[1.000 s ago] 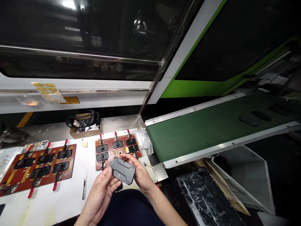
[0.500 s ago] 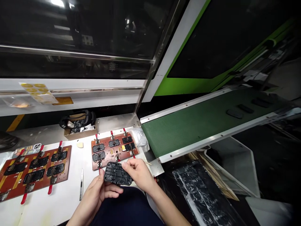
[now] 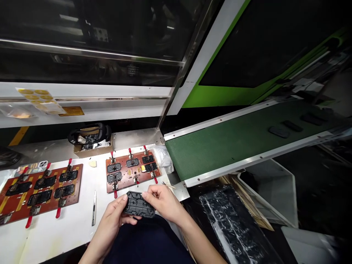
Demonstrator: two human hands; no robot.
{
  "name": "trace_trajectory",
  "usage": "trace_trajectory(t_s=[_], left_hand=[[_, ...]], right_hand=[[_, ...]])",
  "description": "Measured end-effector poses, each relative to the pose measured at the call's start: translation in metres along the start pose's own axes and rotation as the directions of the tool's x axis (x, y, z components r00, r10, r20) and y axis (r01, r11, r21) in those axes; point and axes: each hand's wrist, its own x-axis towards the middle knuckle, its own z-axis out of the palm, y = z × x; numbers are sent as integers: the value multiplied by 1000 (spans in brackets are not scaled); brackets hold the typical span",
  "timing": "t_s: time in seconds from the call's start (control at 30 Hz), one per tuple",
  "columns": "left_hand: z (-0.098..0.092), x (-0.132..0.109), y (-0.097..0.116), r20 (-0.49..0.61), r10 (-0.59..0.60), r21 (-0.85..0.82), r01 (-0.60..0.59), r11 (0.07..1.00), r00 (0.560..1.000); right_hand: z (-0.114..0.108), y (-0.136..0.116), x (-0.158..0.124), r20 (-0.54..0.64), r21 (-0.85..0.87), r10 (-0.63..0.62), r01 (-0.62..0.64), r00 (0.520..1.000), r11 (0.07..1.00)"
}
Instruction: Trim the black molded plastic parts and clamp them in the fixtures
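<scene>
A black ribbed plastic panel, roughly rectangular, is held between both hands close to my body. My left hand grips its left end, thumb on the ribbed face and fingers underneath. At the upper right edge, my right hand pinches the panel with thumb and fingers. Just beyond the hands lies a brown fixture board with red-handled toggle clamps and several black panels on it. A second brown fixture board, also carrying clamped black panels, lies to the left.
A utility knife lies on the white table. Behind stands a cardboard box of small parts. To the right runs a green conveyor belt carrying several dark parts. Beside me is a black plastic-wrapped stack.
My left thumb has moved up onto the panel's upper left corner. The panel has tilted slightly and stays in both hands. The whole view has shifted a little.
</scene>
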Motion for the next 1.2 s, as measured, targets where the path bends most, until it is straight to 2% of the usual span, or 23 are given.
trace_trajectory(t_s=[0.07,0.13,0.17,0.2,0.33,0.4,0.47,0.53,0.6,0.7,0.87,0.93,1.0,1.03,1.1,1.2], left_hand=[[-4,10,-5,-37,70,156,-63,986,997],[-9,22,-10,-46,129,341,-106,934,991],[-12,28,-13,-32,142,418,-115,901,989],[-13,34,-14,-10,144,480,-121,869,990],[-8,52,-16,134,121,609,-178,773,984],[-2,59,-16,194,115,595,-210,776,974],[2,67,-19,184,106,572,-194,797,977],[4,73,-23,119,78,547,-131,827,990],[3,78,-27,92,52,480,-90,873,994],[0,85,-33,142,40,361,-90,928,989],[-10,104,-38,10,61,388,-60,920,998],[-14,114,-35,-26,56,372,-43,927,998],[-18,125,-31,-116,50,268,-17,963,992],[-20,131,-30,-177,49,204,-11,979,983],[-24,144,-29,-260,59,156,-18,988,964],[-34,170,-32,-269,140,356,-37,934,953]], right_hand=[[-6,2,-2,183,-60,-36,48,982,997],[-10,7,-2,449,-22,-49,66,892,998],[-11,12,0,536,21,-43,38,843,999],[-10,18,3,565,67,-32,-7,825,998],[0,47,23,402,266,13,-131,915,955],[5,59,33,401,351,4,-158,916,923],[8,68,42,425,388,14,-196,905,900],[8,76,51,414,411,47,-232,909,882],[7,82,58,345,455,98,-257,934,853],[2,89,70,233,481,144,-242,962,843],[-17,86,89,354,244,45,-139,934,960],[-19,85,97,378,292,17,-137,925,946],[-15,89,104,364,367,1,-145,931,919],[-11,94,107,354,367,10,-149,935,918],[0,106,116,305,259,95,-179,948,949],[11,126,144,160,53,249,-260,955,964]])
